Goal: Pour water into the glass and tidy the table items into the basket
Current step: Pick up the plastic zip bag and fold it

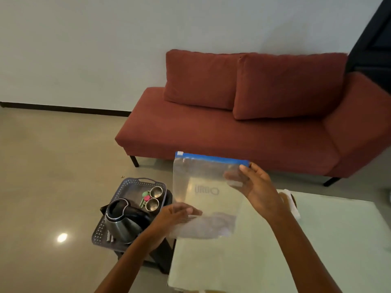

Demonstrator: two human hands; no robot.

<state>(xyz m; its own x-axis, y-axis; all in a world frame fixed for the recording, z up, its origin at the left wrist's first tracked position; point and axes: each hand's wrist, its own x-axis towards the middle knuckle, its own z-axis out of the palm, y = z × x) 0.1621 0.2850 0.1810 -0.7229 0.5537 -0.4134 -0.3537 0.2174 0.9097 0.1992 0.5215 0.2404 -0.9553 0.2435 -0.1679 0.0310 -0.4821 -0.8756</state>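
Note:
I hold a clear zip bag (203,195) with a blue seal strip upright above the glass table's (317,250) left edge. My right hand (257,187) pinches its upper right corner near the seal. My left hand (175,214) grips its lower left edge. To the left, a grey perforated basket (127,187) sits on a low dark stand. Inside it are a steel kettle (122,220) with a black lid, two small steel cups (154,197), and green and pink clips (145,197).
A red sofa (232,127) with two cushions stands against the white wall behind the table. A white cloth or paper (293,203) lies on the table's far edge, partly behind my right wrist. Bare tiled floor stretches to the left.

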